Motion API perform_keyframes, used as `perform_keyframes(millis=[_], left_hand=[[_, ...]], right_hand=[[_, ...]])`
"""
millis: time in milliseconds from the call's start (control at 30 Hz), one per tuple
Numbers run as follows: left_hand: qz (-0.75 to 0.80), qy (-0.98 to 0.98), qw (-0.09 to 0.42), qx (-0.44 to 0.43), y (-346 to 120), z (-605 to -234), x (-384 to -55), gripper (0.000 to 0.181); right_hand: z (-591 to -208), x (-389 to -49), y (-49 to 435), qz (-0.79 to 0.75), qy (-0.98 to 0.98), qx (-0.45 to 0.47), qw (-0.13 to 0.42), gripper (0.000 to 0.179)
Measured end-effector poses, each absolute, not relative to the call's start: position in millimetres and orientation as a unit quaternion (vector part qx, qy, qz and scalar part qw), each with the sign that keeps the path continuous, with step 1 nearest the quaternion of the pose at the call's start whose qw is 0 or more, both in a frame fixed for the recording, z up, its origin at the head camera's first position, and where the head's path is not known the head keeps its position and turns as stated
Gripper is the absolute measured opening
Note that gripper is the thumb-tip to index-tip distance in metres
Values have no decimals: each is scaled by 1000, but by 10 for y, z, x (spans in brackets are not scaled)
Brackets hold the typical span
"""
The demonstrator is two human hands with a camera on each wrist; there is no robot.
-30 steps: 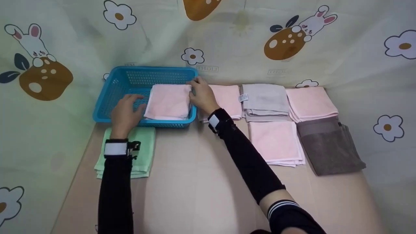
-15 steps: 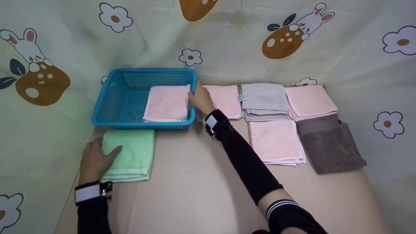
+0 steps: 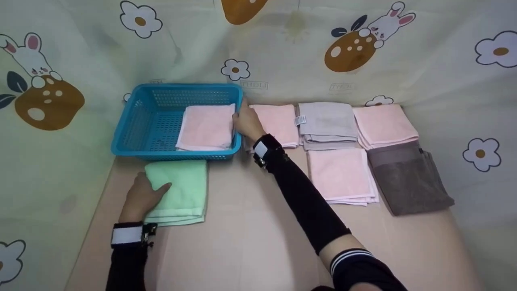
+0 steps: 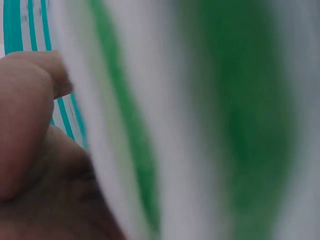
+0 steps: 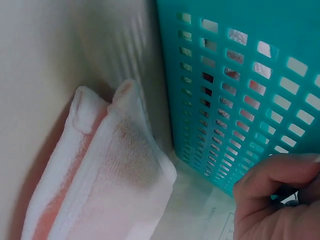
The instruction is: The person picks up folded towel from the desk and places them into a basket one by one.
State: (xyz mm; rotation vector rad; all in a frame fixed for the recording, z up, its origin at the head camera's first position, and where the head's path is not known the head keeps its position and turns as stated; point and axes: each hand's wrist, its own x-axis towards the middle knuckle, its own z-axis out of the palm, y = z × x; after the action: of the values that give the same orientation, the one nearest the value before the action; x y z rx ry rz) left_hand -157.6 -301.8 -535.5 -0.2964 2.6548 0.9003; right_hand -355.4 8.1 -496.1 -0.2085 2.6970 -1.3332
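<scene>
In the head view my left hand (image 3: 142,198) grips the left side of a folded green towel (image 3: 181,190), thumb on top. That towel lies right in front of a blue plastic basket (image 3: 137,153). Its layered edges (image 4: 190,125) fill most of the left wrist view, blurred, with part of the left hand (image 4: 25,130) beside them. My right hand (image 3: 249,121) holds the basket's right rim. In the right wrist view, its curled fingers (image 5: 265,180) are at the perforated basket wall (image 5: 200,15). A folded pink towel (image 3: 207,127) lies inside the basket's right part.
Right of the basket lie folded towels: pink (image 3: 278,125), grey (image 3: 328,121) and pink (image 3: 383,125) in the back row. Another pink towel (image 3: 339,176) and a dark grey-brown towel (image 3: 408,182) lie in front. A patterned curtain (image 3: 282,52) hangs behind.
My left hand has left the basket, come to the green towel's left side and shifted it rightward. My right hand has stayed at the basket's right end, now with the rim in its grip.
</scene>
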Motion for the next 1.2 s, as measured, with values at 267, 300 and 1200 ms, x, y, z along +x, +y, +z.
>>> perform_keyframes(millis=[267, 300, 1200], left_hand=[[271, 946, 167, -61, -2312, -5283, -1616, 103], [262, 950, 160, -55, -2227, -5283, -1617, 102], [217, 971, 100, 8, -1289, -5318, -1681, 95]], right_hand=[[-4964, -3533, 97, -443, 892, -69, 61, 63], [-4967, -3530, 102, -444, 891, -70, 60, 63], [-4998, -2393, 1248, -296, 952, -70, 20, 73]])
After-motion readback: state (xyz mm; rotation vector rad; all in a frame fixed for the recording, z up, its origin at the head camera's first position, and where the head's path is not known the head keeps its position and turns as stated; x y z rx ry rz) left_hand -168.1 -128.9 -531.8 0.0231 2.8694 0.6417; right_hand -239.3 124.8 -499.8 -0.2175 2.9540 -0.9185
